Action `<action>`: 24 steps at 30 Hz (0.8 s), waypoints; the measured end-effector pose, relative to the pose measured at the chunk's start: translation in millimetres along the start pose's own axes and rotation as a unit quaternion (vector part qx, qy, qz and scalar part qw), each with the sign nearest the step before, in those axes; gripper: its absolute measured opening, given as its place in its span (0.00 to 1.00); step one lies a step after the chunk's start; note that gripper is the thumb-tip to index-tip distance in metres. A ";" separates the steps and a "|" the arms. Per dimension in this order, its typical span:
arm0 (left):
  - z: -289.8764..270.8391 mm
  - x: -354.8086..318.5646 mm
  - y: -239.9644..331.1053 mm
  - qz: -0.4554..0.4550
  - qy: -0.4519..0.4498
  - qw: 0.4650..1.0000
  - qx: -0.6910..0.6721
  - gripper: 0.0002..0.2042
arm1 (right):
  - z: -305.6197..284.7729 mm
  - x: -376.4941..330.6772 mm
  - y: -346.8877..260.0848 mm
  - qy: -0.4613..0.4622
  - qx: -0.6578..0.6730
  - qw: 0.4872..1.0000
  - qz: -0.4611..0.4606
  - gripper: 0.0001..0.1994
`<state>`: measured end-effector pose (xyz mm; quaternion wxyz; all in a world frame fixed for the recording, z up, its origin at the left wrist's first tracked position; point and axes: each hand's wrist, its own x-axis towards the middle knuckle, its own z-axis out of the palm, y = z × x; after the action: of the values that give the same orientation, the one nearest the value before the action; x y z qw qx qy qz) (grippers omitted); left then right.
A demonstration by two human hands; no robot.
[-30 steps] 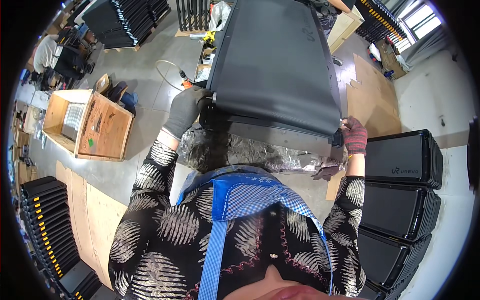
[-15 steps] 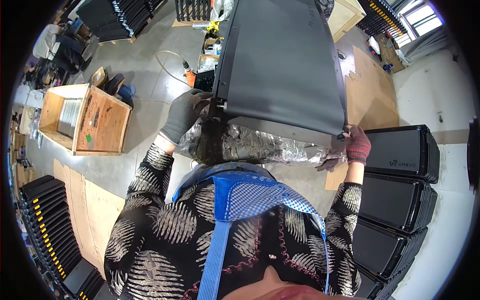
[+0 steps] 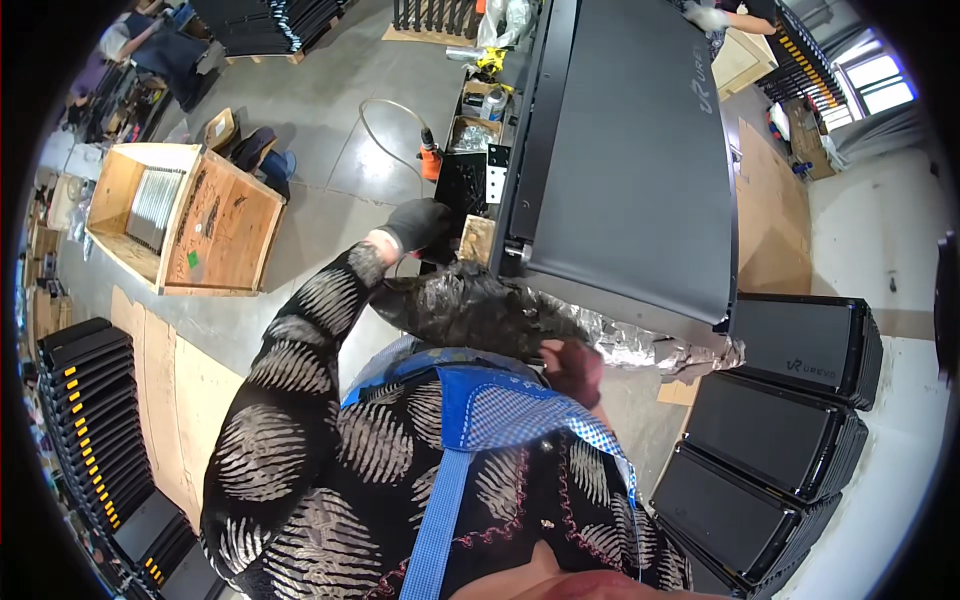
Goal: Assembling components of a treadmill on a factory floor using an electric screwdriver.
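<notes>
A treadmill deck with a black belt [image 3: 630,170] lies in front of me on a bench whose near edge is wrapped in crumpled silvery and dark film [image 3: 470,310]. My left hand [image 3: 420,228], in a dark grey glove, reaches beside a black parts bin [image 3: 462,190] left of the deck; its fingertips are hidden. Close to my blue apron [image 3: 500,400], in front of the wrapped edge, is my right hand [image 3: 574,370] in a dark red glove. Motion smears its fingers. Neither hand touches the deck.
An orange-handled tool [image 3: 430,162] with a hose stands beside the bins. At the far right end of the deck is a co-worker's gloved hand [image 3: 706,16]. Stacked black decks [image 3: 790,350] rise at right; a wooden crate [image 3: 215,225] sits at left.
Both hands have left the deck's near corners. My left hand moved to the parts bin, my right hand inward toward my apron. The view shifted, and a co-worker's hand appeared at the far end.
</notes>
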<state>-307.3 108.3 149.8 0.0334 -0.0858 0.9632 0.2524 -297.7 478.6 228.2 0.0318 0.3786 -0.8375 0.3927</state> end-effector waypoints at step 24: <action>130.6 120.2 -61.3 0.234 -0.225 0.924 0.204 0.12 | 46.9 16.0 -15.4 0.033 -0.167 0.985 0.004 0.10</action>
<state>-411.6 102.2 -6.2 0.2054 0.2100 0.9538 0.0639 -287.4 430.7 211.3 0.1206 0.3511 -0.8914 0.2599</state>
